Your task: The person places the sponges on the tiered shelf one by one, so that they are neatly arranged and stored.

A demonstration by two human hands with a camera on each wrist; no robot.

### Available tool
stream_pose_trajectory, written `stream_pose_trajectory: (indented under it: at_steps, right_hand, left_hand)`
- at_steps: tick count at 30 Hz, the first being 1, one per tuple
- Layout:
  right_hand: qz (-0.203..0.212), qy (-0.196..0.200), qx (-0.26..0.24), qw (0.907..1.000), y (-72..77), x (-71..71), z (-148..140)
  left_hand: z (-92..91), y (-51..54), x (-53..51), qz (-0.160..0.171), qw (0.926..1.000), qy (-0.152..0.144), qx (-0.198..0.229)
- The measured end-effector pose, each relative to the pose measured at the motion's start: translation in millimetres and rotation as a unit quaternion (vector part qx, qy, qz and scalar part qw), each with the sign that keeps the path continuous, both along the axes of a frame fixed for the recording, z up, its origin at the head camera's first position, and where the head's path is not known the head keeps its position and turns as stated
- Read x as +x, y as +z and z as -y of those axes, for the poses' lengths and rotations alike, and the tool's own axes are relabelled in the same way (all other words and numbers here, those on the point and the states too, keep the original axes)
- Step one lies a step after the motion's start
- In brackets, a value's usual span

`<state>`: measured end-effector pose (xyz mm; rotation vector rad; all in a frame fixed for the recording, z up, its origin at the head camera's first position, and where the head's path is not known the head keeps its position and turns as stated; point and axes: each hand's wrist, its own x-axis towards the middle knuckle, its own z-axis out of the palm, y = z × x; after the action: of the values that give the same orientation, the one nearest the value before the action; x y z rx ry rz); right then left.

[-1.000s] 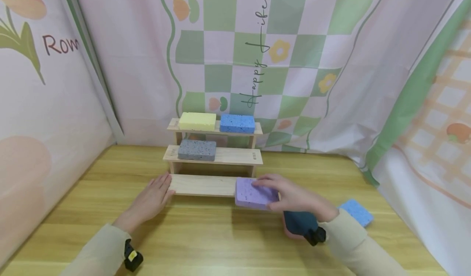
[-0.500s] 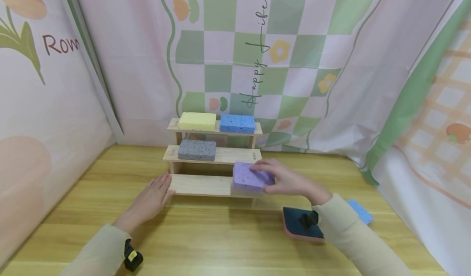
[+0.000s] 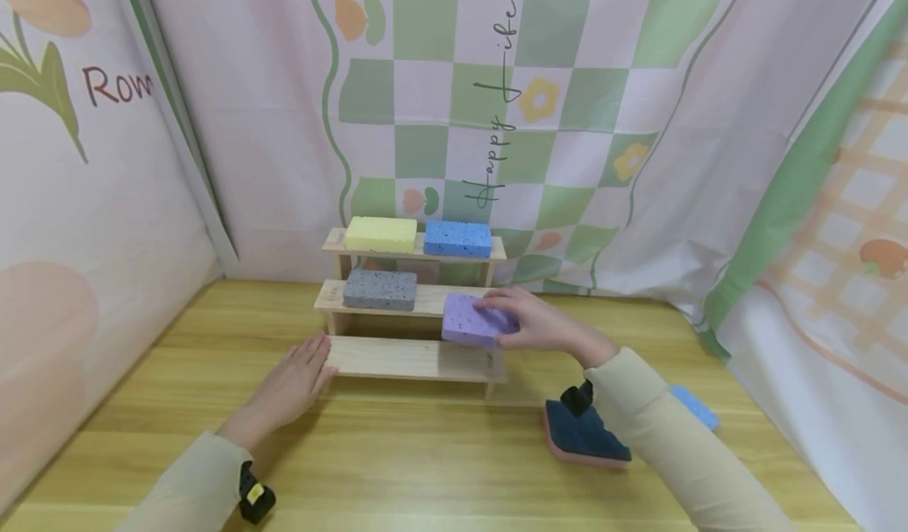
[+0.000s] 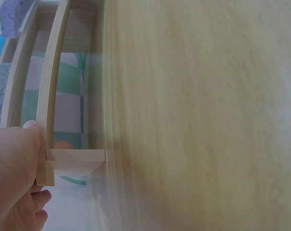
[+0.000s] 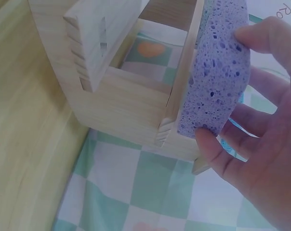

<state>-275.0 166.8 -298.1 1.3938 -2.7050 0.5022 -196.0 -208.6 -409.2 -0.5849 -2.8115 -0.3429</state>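
Observation:
The purple sponge (image 3: 471,321) is in my right hand (image 3: 539,323), thumb and fingers pinching its right end. It is at the right part of the middle tier of a wooden three-tier rack (image 3: 390,357). In the right wrist view the sponge (image 5: 215,67) is close to that tier's edge; whether it touches the board is unclear. My left hand (image 3: 294,382) rests against the left end of the bottom tier, fingers mostly straight in the head view. A grey sponge (image 3: 379,290) sits on the middle tier's left. On the top tier are a yellow sponge (image 3: 381,234) and a blue sponge (image 3: 457,238).
A dark-topped pink scrub sponge (image 3: 585,437) lies on the wooden table (image 3: 397,469) below my right forearm. Farther right, another blue sponge (image 3: 694,407) is partly covered by the sleeve. A checked curtain (image 3: 539,122) hangs behind the rack.
My right hand has carried the purple sponge up and slightly left, from the bottom tier's level to the middle tier. The left hand has stayed where it was.

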Motion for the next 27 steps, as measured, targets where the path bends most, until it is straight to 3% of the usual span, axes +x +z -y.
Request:
stream_pose_trajectory:
  at_steps: [27]
  right_hand:
    - [0.026,-0.045,0.043,0.9977,5.5,-34.0,29.6]
  left_hand:
    - [-0.7,3.5,0.8,0.01,0.9999,0.003,0.003]
